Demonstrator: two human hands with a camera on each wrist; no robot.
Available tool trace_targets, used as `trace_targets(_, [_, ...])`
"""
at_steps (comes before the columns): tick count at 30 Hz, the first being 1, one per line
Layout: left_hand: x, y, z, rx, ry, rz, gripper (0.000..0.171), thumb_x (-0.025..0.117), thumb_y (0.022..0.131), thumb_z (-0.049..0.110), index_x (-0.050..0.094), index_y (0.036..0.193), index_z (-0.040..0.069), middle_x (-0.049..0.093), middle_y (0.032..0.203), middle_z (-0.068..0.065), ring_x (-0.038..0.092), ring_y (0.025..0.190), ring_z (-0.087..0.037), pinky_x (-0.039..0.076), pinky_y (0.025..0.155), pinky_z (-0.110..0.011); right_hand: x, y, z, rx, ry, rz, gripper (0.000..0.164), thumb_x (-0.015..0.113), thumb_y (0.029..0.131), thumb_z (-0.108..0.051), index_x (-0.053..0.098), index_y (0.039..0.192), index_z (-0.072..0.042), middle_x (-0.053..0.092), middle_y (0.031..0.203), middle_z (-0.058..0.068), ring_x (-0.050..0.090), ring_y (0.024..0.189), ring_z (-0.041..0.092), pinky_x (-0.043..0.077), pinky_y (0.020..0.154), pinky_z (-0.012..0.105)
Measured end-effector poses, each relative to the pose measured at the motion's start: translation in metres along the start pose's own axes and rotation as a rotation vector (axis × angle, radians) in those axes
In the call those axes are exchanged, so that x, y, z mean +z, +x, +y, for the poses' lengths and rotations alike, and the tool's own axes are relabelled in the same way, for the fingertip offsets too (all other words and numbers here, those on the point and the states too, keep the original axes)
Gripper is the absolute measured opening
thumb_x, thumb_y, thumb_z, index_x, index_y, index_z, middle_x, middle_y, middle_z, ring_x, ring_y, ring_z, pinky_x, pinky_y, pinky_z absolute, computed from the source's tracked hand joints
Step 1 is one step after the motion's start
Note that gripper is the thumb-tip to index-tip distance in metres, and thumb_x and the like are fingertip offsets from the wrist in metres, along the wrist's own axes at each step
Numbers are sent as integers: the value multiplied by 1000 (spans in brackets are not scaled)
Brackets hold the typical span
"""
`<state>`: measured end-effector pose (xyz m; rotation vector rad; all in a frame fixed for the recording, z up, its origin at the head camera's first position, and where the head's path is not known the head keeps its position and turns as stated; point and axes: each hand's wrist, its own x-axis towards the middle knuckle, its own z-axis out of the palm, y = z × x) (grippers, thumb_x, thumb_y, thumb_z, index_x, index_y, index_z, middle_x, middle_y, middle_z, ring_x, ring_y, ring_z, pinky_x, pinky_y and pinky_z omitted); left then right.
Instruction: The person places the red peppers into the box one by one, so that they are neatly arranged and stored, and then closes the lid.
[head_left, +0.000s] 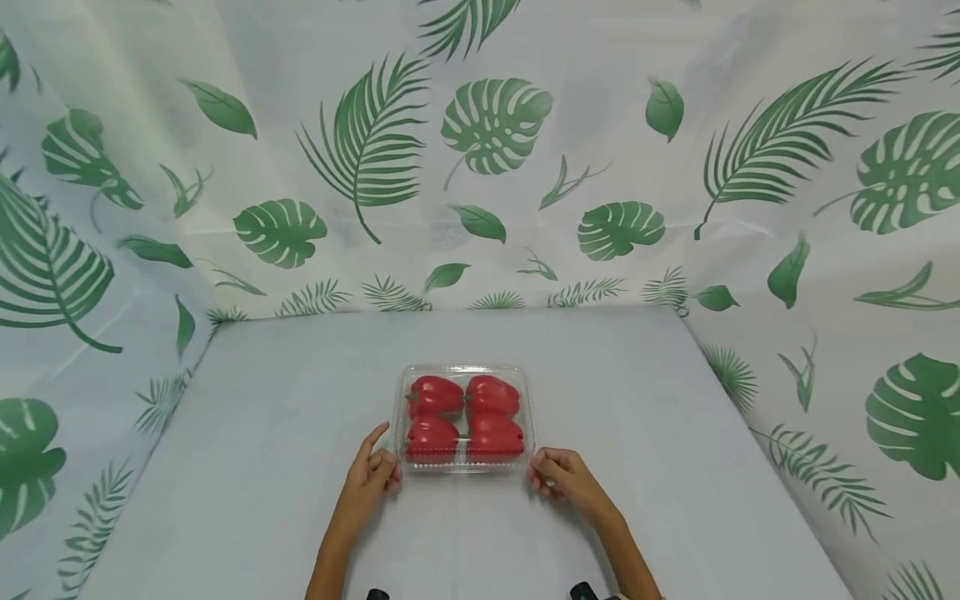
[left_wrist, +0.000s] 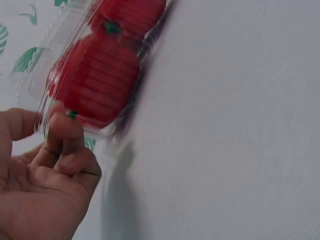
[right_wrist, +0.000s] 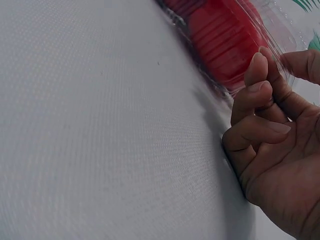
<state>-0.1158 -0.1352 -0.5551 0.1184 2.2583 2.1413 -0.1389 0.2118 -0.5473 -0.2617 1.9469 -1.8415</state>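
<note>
A clear plastic clamshell container [head_left: 465, 468] rests on the table, with several red bell peppers [head_left: 493, 396] inside, their green stems partly showing. My left hand [head_left: 367, 479] is at its front left corner. In the left wrist view, the fingers of that hand [left_wrist: 50, 170] curl at the edge of the container beside a pepper [left_wrist: 97, 80]. At the front right corner, my right hand [head_left: 566, 479] pinches the container's edge. The right wrist view shows thumb and index finger meeting at the rim, with the other fingers of that hand [right_wrist: 280, 135] curled below.
A pale table [head_left: 262, 467] spreads around the container. White sheets with green leaf prints [head_left: 495, 125] hang behind it and along both sides. Two small dark objects [head_left: 582, 591] poke in at the bottom edge of the head view.
</note>
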Motion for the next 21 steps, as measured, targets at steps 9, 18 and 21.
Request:
trace_targets(9, [2, -1, 5, -60, 15, 42, 54, 53, 100, 7, 31, 149, 7, 61, 77, -10, 55, 64, -10, 51, 59, -21, 0, -1, 3, -7, -23, 14, 39, 48, 103, -20, 52, 92, 18, 59, 72, -4, 49, 60, 5, 31, 44, 19])
trace_targets(18, [-9, 0, 8, -110, 161, 26, 53, 50, 103, 19, 30, 152, 11, 68, 92, -15, 66, 76, -16, 50, 66, -21, -9, -4, 0, 17, -74, -11, 44, 44, 105, -26, 58, 101, 14, 60, 77, -1, 52, 63, 6, 37, 46, 18])
trace_targets(21, [-16, 3, 9, -60, 334, 62, 46, 47, 104, 20, 38, 148, 10, 68, 94, -10, 67, 82, -18, 54, 74, -25, -13, -5, -3, 0, -150, 143, 46, 43, 105, -31, 61, 99, 11, 59, 74, 6, 51, 59, 11, 40, 43, 22])
